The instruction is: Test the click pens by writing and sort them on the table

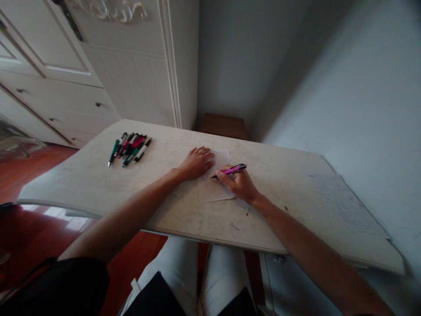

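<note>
A small sheet of white paper [215, 192] lies on the pale table [171, 210] in front of me. My left hand [197, 163] rests flat on the paper's left edge, fingers stretched out, with a ring on one finger. In my right hand [241, 184] is a purple pen [232, 169] with black parts, held in a writing grip. Its tip is low over the middle of the sheet; whether it touches I cannot tell. Faint marks show on the paper, too small to read.
Several pens [131, 147] in green, red, black and white lie in a pile at the table's left. A scribbled sheet [345, 202] lies at the right. A white cabinet [138, 83] and brown box [223, 126] stand behind; a wall [362, 109] borders the right.
</note>
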Demonstrator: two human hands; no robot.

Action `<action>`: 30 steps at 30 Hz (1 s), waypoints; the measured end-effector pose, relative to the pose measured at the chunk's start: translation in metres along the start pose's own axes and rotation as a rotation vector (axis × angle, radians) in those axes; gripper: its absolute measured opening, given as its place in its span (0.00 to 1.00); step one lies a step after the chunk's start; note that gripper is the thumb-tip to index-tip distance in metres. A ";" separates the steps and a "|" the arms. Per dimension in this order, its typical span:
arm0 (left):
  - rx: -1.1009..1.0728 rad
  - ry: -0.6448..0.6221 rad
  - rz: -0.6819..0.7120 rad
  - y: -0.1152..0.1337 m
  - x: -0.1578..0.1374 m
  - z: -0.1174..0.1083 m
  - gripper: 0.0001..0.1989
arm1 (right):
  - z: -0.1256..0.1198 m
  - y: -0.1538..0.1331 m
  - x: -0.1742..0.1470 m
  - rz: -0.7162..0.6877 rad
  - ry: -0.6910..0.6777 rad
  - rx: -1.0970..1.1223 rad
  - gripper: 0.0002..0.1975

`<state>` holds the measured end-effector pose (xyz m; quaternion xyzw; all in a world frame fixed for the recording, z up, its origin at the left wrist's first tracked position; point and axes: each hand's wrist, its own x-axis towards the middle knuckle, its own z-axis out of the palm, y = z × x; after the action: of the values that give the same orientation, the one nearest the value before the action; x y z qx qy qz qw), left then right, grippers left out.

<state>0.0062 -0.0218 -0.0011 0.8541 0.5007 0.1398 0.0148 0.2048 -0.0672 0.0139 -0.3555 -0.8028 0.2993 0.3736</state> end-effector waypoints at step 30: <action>-0.027 -0.059 -0.012 -0.003 -0.001 -0.006 0.20 | -0.021 0.010 -0.002 0.156 0.157 0.101 0.19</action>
<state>0.0021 -0.0219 0.0039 0.8547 0.5031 0.1213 0.0418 0.2261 -0.0586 0.0169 -0.4198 -0.7251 0.3385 0.4282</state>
